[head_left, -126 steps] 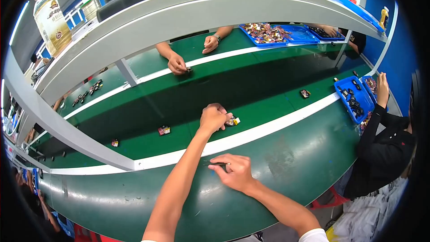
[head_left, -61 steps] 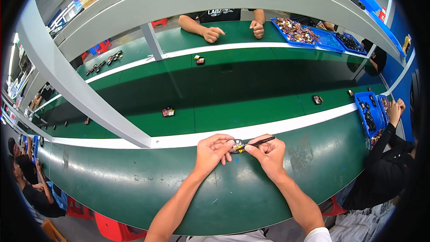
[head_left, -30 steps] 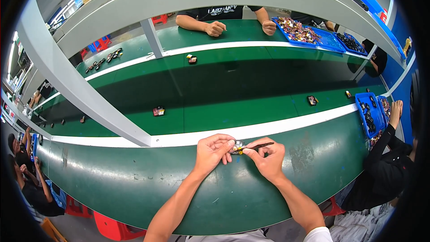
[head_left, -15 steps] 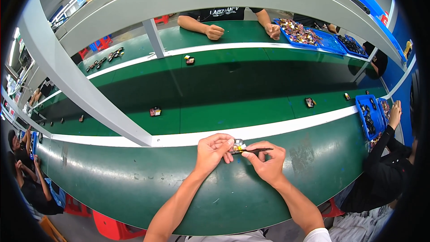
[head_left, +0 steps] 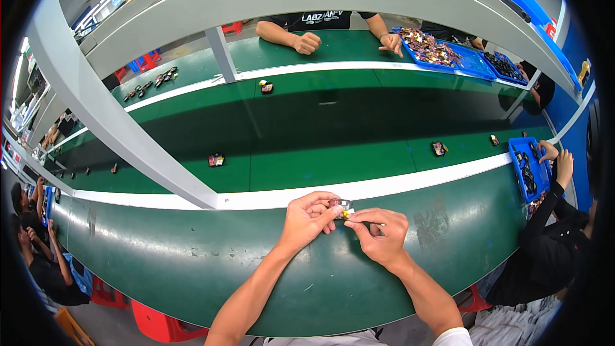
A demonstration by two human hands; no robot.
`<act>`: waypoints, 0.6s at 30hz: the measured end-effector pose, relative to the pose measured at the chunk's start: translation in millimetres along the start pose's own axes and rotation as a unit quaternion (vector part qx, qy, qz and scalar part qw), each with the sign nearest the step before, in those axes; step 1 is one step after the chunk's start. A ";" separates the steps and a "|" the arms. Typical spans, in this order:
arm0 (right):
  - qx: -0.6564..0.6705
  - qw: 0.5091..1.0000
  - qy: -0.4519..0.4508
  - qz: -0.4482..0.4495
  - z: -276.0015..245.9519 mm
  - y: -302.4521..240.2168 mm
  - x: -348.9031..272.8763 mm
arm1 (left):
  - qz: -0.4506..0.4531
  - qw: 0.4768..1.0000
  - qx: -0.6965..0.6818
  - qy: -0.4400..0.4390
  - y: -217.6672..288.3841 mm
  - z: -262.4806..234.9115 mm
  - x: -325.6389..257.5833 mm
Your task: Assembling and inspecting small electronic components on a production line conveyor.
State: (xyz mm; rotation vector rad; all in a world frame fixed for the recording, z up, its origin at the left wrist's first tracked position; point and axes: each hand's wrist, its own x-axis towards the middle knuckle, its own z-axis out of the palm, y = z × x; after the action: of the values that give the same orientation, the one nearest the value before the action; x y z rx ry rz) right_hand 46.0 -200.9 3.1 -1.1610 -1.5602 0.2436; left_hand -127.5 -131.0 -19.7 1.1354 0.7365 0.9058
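Note:
My left hand point(head_left: 310, 220) is closed on a small electronic module point(head_left: 343, 205) in a dark case, with a yellow part showing at its near right side. Thumb and fingers grip the left end of the module, just above the green workbench point(head_left: 256, 282). Against the yellow part, my right hand point(head_left: 383, 236) is pinched, its fingertips at the module's right edge. A slim dark tool, perhaps tweezers, lies mostly hidden in the right hand; only a small end shows between the fingers.
Beyond a white rail point(head_left: 378, 182) runs a green conveyor belt point(head_left: 307, 170) carrying spaced modules point(head_left: 216, 159). A grey post point(head_left: 128, 109) stands at left. A blue tray point(head_left: 529, 166) with black parts is at right, where a co-worker reaches. Another co-worker sits opposite, beside heaped parts point(head_left: 426, 48).
The modules on the belt have shifted slightly left. My right fingers have turned, and the slim dark tool that stuck out rightward is now mostly hidden. A co-worker's hand has reached the right-hand tray.

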 end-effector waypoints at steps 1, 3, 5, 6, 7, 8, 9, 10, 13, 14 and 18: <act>-0.006 1.000 0.000 -0.006 0.1 -0.2 0.0 | -0.001 1.000 0.012 0.001 0.3 0.8 0.0; -0.012 1.000 -0.001 -0.012 1.3 0.0 -0.1 | -0.008 1.000 0.012 0.008 0.0 1.4 0.3; -0.010 0.999 0.006 -0.037 3.9 1.6 -0.8 | -0.014 1.000 0.011 0.015 -0.4 2.0 0.0; -0.010 0.999 0.005 -0.038 4.3 2.3 -1.1 | -0.016 1.000 0.016 0.022 -1.0 2.2 -0.4; -0.019 0.999 0.003 -0.047 4.4 2.9 -1.6 | -0.018 0.999 0.021 0.028 -1.4 2.4 -0.7; -0.027 0.998 0.001 -0.056 4.5 3.1 -2.0 | -0.018 0.999 0.020 0.029 -0.6 3.2 -1.1; -0.027 0.998 0.001 -0.057 4.5 3.0 -2.2 | -0.020 0.999 0.031 0.036 1.1 4.7 -1.5; -0.032 0.998 -0.004 -0.060 4.5 2.9 -2.3 | -0.023 0.998 0.041 0.041 2.2 5.6 -1.8; -0.037 0.997 -0.006 -0.065 4.2 2.7 -2.2 | -0.022 0.997 0.058 0.046 2.5 7.0 -1.4; -0.037 0.997 -0.005 -0.065 4.1 2.6 -2.2 | -0.021 0.997 0.058 0.044 2.3 7.6 -1.1; -0.026 0.998 0.007 -0.061 6.3 5.9 -4.6 | -0.027 0.997 0.059 0.051 3.1 8.7 -0.5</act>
State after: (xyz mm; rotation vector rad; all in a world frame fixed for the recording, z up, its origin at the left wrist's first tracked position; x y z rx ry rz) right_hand 43.4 -198.9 -6.2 -1.1011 -1.6272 0.1156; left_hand -120.9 -134.7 -14.4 1.1741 0.9107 0.8889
